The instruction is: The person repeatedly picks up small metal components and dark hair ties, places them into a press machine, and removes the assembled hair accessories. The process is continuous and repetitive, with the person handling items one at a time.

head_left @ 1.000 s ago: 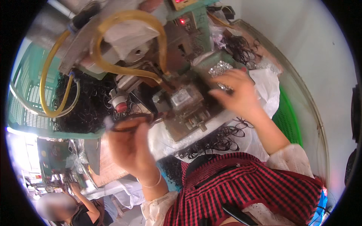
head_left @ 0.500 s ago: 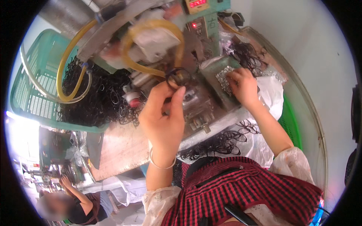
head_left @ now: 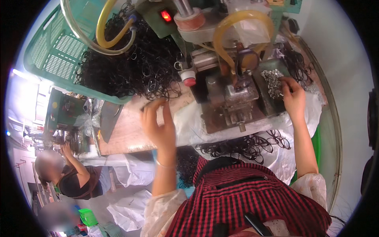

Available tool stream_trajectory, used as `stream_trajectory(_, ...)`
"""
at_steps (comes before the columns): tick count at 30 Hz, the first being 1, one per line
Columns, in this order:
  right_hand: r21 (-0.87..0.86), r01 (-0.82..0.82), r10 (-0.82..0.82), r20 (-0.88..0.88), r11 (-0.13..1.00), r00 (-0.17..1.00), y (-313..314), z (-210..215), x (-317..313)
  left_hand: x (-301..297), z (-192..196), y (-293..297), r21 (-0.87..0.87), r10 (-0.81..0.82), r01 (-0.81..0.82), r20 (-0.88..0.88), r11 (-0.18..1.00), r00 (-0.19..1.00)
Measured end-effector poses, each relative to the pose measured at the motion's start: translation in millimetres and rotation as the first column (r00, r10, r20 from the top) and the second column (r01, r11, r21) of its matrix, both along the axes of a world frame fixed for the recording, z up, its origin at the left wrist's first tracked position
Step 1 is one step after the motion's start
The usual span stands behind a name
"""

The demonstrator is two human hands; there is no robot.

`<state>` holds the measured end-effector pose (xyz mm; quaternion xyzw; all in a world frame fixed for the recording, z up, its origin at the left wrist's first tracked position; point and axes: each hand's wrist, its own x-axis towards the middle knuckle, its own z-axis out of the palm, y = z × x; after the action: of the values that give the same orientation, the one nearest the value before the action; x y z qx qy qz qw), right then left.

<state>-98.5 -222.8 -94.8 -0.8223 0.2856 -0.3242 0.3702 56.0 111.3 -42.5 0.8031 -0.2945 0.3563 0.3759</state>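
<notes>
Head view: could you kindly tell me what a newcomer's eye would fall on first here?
Probably the mass of thin black rings in the green basket, upper left. Next might come the yellow hose arching over the machine right of centre, then the glittering metal pieces by the right hand.

Wooden bench top (head_left: 126, 130) is partly covered by a white sheet (head_left: 186, 120), seen along the left and front of the seated machine base (head_left: 215, 125). Teal mesh basket (head_left: 59, 39) is parked left rear, black loops (head_left: 167, 93) strewn at its rim; more are heaped far right.
</notes>
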Motion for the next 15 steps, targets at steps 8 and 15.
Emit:
stream_trajectory(8, 0.243, -0.155, 0.099, 0.228, 0.958, 0.969, 9, 0, 43, 98, -93, 27, 0.647, 0.143, -0.237, 0.195, 0.725, 0.97)
stream_trajectory(15, 0.086, 0.114, -0.128, 0.177, 0.99, 0.976, 7, -9, -35, 60, -102, 72, 0.494, -0.031, 0.117, -0.179, 0.862, 0.983)
